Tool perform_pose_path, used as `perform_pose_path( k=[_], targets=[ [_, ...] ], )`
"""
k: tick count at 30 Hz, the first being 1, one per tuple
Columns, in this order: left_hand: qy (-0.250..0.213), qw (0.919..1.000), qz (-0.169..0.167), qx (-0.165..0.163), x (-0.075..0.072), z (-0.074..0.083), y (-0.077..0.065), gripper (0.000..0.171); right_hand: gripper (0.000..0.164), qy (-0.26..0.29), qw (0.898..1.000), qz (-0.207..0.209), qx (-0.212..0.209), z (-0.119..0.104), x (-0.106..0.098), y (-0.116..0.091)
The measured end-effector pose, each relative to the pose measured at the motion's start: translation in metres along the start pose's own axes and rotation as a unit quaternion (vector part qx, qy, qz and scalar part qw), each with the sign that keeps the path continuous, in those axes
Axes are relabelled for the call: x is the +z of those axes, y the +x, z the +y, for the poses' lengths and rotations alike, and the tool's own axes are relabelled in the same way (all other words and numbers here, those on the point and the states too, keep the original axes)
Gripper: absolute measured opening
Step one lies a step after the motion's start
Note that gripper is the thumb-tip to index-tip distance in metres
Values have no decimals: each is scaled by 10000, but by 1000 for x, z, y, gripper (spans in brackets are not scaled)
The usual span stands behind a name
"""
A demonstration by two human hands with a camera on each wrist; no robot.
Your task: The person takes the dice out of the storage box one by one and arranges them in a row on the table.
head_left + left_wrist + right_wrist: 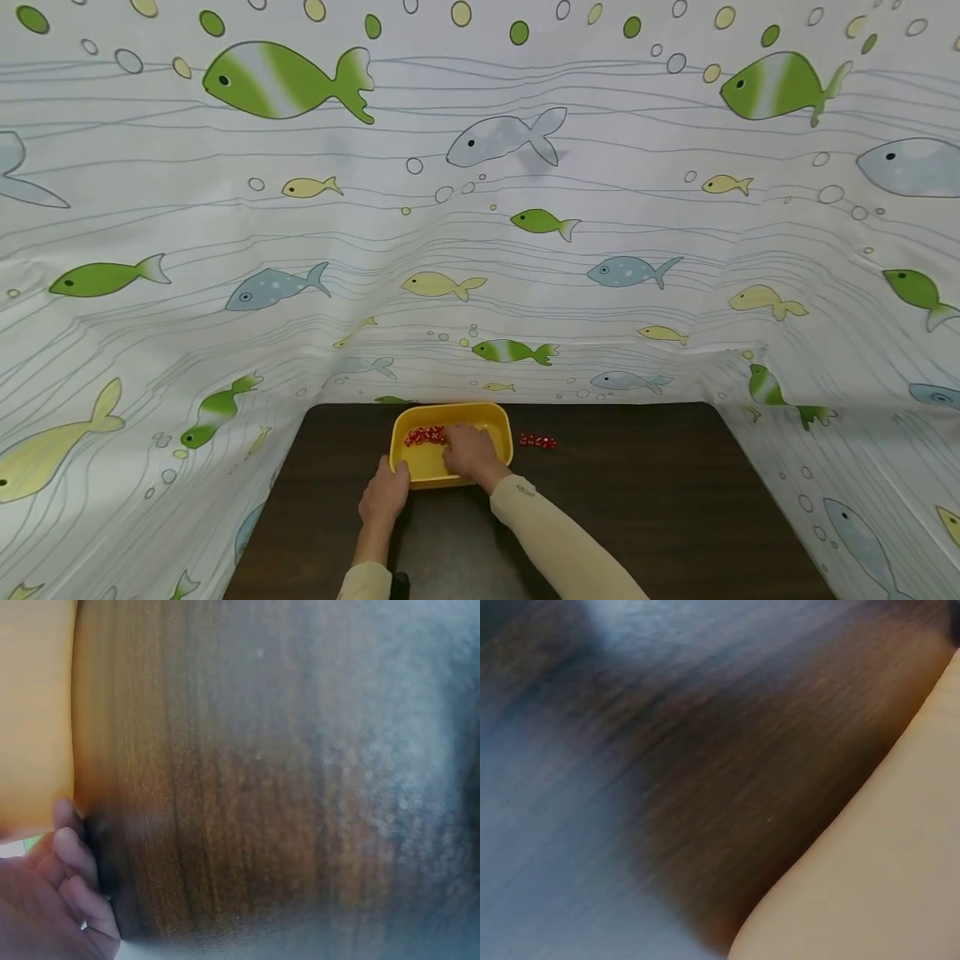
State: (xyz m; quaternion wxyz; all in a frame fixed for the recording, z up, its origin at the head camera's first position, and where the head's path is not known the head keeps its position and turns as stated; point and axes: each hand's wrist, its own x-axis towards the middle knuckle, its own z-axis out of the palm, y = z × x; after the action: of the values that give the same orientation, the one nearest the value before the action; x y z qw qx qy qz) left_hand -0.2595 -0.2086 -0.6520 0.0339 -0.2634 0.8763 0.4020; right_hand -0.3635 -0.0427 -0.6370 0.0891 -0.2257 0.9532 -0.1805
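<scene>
We grip the left side of the yellow tray (426,471) with our left hand (385,493). Our right hand (471,452) is inside, at red dice (423,435); whether it pinches any, we cannot tell. A dice row (537,442) lies right; likely mid-sorting, we next need a light fingertip pinch.

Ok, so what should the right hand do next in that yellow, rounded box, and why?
Probably pinch one of the small red dice-like pieces and lift it out. The right hand, fingertips hidden, is beside them inside the yellow box, the left hand holds its edge, and a row of similar red pieces sits on the dark wood-grain table.
</scene>
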Motion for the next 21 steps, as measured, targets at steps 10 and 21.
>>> perform_pose_path(
  k=[10, 21],
  targets=[
    [33, 10000, 45, -10, -1, 1, 0, 66, 13, 349, 9993, 94, -41, -5, 0, 5],
    [28, 10000, 61, 22, 0, 1, 1, 65, 8, 282, 9994, 132, 115, -4, 1, 6]
  ],
)
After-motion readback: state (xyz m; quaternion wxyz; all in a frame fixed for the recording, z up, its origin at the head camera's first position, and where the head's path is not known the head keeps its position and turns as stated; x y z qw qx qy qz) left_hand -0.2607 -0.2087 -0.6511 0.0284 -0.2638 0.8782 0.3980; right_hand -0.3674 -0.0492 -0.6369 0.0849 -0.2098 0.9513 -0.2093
